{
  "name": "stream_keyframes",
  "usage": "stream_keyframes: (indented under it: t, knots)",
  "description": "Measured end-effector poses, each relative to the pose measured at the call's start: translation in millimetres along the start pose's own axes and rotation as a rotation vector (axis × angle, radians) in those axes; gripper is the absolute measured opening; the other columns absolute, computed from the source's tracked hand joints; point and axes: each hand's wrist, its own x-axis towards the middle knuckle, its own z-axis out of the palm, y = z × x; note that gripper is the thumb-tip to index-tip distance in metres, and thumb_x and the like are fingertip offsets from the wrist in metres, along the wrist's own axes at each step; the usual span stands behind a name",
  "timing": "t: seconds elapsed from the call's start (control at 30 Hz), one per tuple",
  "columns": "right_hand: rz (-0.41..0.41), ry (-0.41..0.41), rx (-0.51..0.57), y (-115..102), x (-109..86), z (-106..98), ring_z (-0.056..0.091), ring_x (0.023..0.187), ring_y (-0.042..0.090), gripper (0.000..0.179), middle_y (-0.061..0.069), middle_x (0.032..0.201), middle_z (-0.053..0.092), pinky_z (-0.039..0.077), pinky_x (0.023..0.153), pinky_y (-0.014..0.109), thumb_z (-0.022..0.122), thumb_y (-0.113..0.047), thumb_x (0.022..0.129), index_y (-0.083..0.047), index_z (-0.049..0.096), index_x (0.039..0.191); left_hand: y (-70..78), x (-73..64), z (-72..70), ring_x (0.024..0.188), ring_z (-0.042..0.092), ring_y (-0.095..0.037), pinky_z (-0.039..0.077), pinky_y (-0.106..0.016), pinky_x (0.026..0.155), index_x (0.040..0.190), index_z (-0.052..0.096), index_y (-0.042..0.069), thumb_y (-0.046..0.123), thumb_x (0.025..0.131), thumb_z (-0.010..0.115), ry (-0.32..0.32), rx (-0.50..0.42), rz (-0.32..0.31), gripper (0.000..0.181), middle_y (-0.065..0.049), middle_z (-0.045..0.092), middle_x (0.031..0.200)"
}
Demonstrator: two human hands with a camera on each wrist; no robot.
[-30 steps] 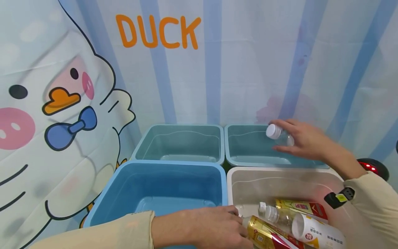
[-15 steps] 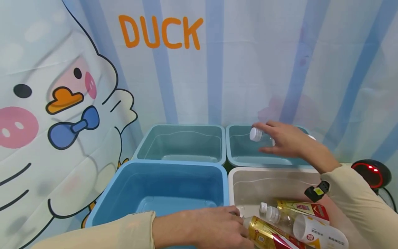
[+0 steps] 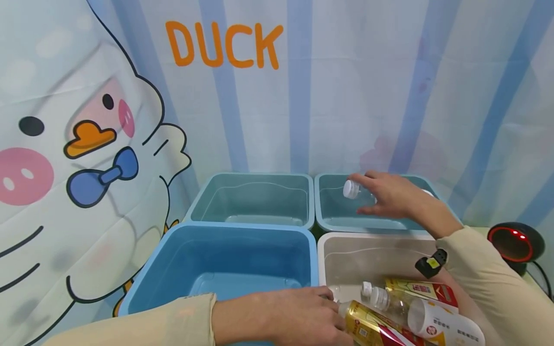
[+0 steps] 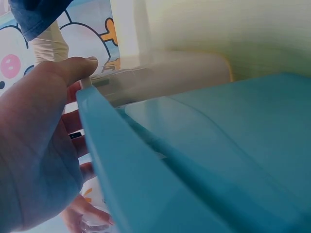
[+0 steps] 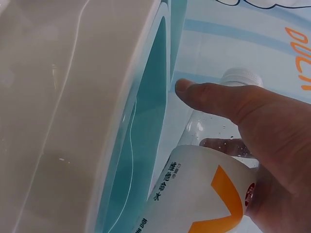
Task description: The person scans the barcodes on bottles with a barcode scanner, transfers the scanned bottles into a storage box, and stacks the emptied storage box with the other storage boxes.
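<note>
Over the back right teal bin [image 3: 342,228], my right hand [image 3: 389,192] holds a clear plastic bottle [image 5: 199,194] with a white cap and a white-and-orange label. Its cap points left in the head view, thumb and fingers on opposite sides of it. My left hand [image 3: 290,315] grips the rim where the blue bin [image 3: 259,226] meets the beige bin [image 3: 368,257]. In the left wrist view its fingers hook behind the blue rim [image 4: 112,145]; the head view hides the thumb. Just right of this hand, a gold-and-red bottle [image 3: 368,324] lies in the beige bin.
Also in the beige bin lie a clear white-capped bottle [image 3: 396,305], a gold-and-red package [image 3: 421,290] and a white-labelled bottle [image 3: 447,322]. A second teal bin [image 3: 251,224] stands back left. A black device with red lights [image 3: 515,242] sits at right. A printed curtain [image 3: 346,86] hangs behind.
My right hand has moved left with the clear plastic bottle over the back right bin, slowing in the last half second. The left hand has stayed at the rim.
</note>
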Motion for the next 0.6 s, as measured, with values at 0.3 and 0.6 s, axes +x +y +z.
stream_keyframes:
  t: [0.3, 0.6]
  knots:
    - [0.045, -0.046, 0.010, 0.5, 1.1, 3.0, 0.061, 0.118, 0.044, 0.096, 0.024, 0.139, 0.057, 0.052, 0.091, 0.063, 0.088, -0.046, 0.083, -0.014, 0.039, 0.159, -0.1, -0.4, 0.5, 0.125, 0.053, 0.005, 0.027, -0.021, 0.116, 0.144, 0.060, 0.036, 0.049, 0.101, 0.064, 0.010, -0.022, -0.001, 0.046, 0.021, 0.062, 0.137]
    - [0.100, -0.030, 0.089, -1.8, -3.4, -7.2, 0.040, 0.140, 0.051, 0.116, 0.023, 0.160, 0.037, 0.044, 0.097, 0.072, 0.078, -0.073, 0.077, -0.025, 0.021, 0.166, 0.2, 0.7, 0.6, 0.125, 0.052, 0.004, 0.028, -0.021, 0.115, 0.144, 0.060, 0.036, 0.049, 0.101, 0.063, -0.008, -0.008, -0.010, 0.045, 0.021, 0.062, 0.137]
